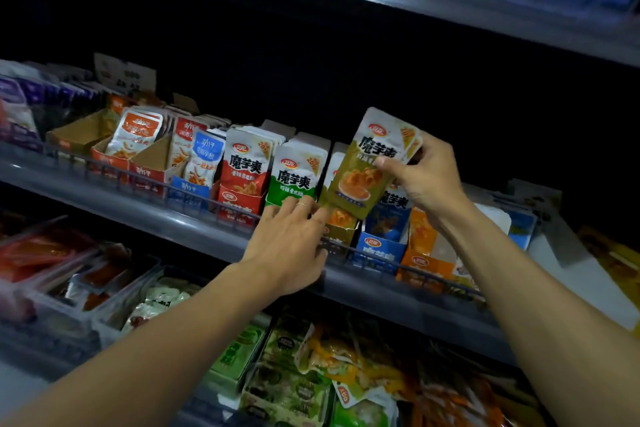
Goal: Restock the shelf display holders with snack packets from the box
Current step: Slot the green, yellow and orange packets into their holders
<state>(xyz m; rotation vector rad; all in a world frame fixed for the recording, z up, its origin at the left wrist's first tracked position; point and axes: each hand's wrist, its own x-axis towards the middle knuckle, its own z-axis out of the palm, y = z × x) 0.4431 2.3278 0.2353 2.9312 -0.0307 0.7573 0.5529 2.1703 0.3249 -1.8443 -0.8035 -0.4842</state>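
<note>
Now, with your right hand (pixel 424 180) pinching the olive-yellow snack packets (pixel 372 163) above their matching cardboard holder (pixel 341 230), keep your left hand (pixel 289 246), fingers straight, steadying its front while you lower them upright behind the shelf's wire rail (pixel 374 262).

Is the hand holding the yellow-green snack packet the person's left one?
No, the right hand grips the yellow-green packet, while the left hand reaches toward the holder below it.
</note>
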